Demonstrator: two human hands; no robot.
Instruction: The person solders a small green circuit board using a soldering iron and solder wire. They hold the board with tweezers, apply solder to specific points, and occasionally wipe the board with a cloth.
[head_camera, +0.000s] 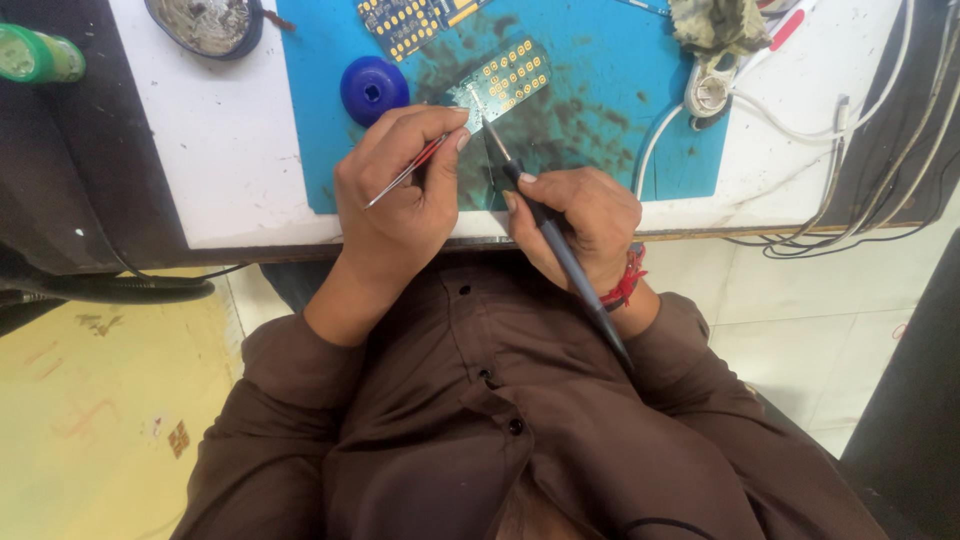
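My left hand (400, 190) grips thin metal tweezers (405, 172) with a red grip; their tips are hidden under my fingers near a small green circuit board (505, 80) with gold pads. My right hand (585, 225) holds a dark soldering iron (550, 235) like a pen. Its metal tip touches the near edge of the board. The board lies on a stained blue work mat (620, 90). Both hands rest at the table's front edge, close together.
A blue round cap (374, 88) sits left of the board. A second circuit board (410, 20), a dark bowl (205, 25), a crumpled cloth (715, 25), a white round device (708, 92) and white cables (860, 130) lie at the back and right. A green bottle (35, 55) is far left.
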